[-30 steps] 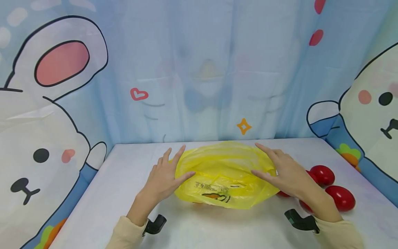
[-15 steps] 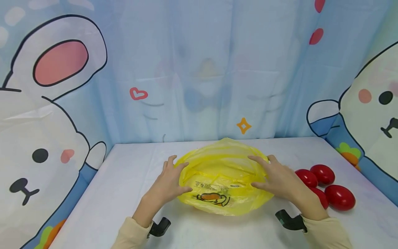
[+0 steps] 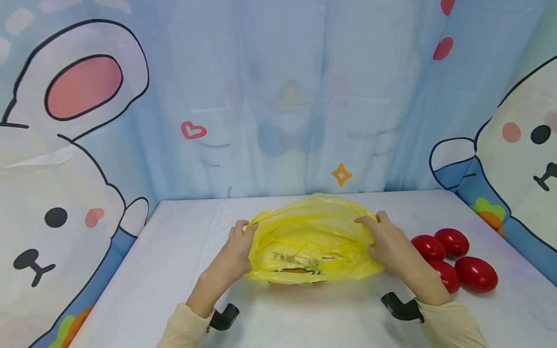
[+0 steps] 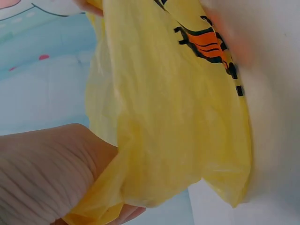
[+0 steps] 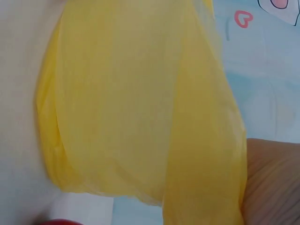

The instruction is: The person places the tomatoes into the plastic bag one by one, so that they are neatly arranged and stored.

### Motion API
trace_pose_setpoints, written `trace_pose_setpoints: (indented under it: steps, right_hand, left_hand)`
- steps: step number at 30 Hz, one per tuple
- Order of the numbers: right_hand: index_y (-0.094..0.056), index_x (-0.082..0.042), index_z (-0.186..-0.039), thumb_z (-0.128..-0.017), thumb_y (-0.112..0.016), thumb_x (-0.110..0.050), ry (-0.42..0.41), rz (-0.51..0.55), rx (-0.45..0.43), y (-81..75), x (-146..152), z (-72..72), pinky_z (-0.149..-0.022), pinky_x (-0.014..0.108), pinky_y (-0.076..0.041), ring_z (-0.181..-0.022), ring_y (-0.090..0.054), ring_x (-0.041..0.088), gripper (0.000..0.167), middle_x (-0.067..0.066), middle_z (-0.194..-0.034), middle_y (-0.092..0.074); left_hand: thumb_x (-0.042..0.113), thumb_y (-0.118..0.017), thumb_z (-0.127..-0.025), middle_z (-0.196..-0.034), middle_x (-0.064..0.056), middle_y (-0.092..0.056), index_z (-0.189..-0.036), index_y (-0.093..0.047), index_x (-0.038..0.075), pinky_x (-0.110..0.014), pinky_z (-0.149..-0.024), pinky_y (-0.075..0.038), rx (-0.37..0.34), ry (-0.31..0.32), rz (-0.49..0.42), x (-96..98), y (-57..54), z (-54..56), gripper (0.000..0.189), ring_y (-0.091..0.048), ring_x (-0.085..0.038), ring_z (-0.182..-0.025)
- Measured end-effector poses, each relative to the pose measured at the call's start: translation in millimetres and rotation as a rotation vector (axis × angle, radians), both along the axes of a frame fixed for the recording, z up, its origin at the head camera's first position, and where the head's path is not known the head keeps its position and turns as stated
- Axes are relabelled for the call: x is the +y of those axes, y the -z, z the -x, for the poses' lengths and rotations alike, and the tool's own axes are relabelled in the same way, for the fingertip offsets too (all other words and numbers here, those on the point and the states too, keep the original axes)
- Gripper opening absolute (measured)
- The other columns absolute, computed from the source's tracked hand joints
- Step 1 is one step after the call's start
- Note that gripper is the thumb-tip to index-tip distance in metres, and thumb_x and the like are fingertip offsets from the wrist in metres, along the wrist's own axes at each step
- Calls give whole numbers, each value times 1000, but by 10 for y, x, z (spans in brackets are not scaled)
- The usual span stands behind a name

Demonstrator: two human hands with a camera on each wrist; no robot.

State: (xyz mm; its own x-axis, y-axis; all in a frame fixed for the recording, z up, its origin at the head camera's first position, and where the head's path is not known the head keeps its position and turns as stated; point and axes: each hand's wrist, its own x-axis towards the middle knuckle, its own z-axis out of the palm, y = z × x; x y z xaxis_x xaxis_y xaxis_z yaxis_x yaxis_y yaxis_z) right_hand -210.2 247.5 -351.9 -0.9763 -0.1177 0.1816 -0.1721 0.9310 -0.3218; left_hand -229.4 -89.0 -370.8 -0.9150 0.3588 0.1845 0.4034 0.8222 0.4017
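A thin yellow plastic bag (image 3: 311,229) spreads between my two hands, its wide mouth facing me. Printed text and an orange-and-black picture show on its near side. My left hand (image 3: 232,254) grips the bag's left edge, and some fingertips are hidden behind the film. On the opposite edge, my right hand (image 3: 395,250) holds the plastic with bent fingers. The left wrist view has the bag (image 4: 159,108) hanging in folds beside the left hand (image 4: 51,168). Seen from the right wrist, the bag (image 5: 122,103) covers the fingers of the right hand (image 5: 274,183).
Several glossy red egg-shaped objects (image 3: 476,274) lie together on the white table (image 3: 313,319), right of my right forearm. A blue curtain (image 3: 278,96) with cartoon animals hangs behind and at the sides. Black curved pieces (image 3: 402,307) stick out at both wrists.
Both hands first hovered spread beside the bag, then moved inward and closed on its two edges. The right arm shifted left, uncovering more of the red objects. The bag's near rim has risen slightly.
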Motion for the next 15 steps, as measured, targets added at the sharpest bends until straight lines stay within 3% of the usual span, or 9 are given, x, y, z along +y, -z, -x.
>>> trace_pose_setpoints:
  steps: [4,10,12,15]
  right_hand:
    - [-59,1,-138,-81,-73,12,14,-25,-39,-20,45,-6,-63,41,-58,-65,-50,27,60,33,-116,-48]
    - [-59,-6,-145,-90,-63,9,48,-81,-168,-30,145,-5,-71,52,-60,-70,-54,32,58,48,-135,-38]
    - [-56,-8,-149,-92,-60,6,56,-102,-209,-21,171,-5,-74,60,-59,-74,-57,37,58,52,-139,-34]
    - [-51,-8,-152,-92,-63,4,62,-115,-231,0,200,-14,-76,62,-58,-81,-59,43,63,52,-139,-36]
  left_hand:
    - [-27,-64,-81,-152,-28,-38,-152,-46,-8,-31,-72,-51,1,-12,-5,-18,-12,30,76,-47,-40,-127]
    - [-17,-51,-95,-148,-32,-39,-150,-47,-10,-35,-75,-52,47,-7,-7,-98,1,73,56,-48,-43,-125]
    - [-14,-49,-99,-147,-33,-40,-151,-49,-7,-35,-70,-53,64,-5,5,-119,20,83,52,-48,-44,-124]
    - [-10,-48,-103,-143,-34,-43,-149,-55,2,-35,-62,-52,69,-5,29,-134,40,84,49,-50,-46,-119]
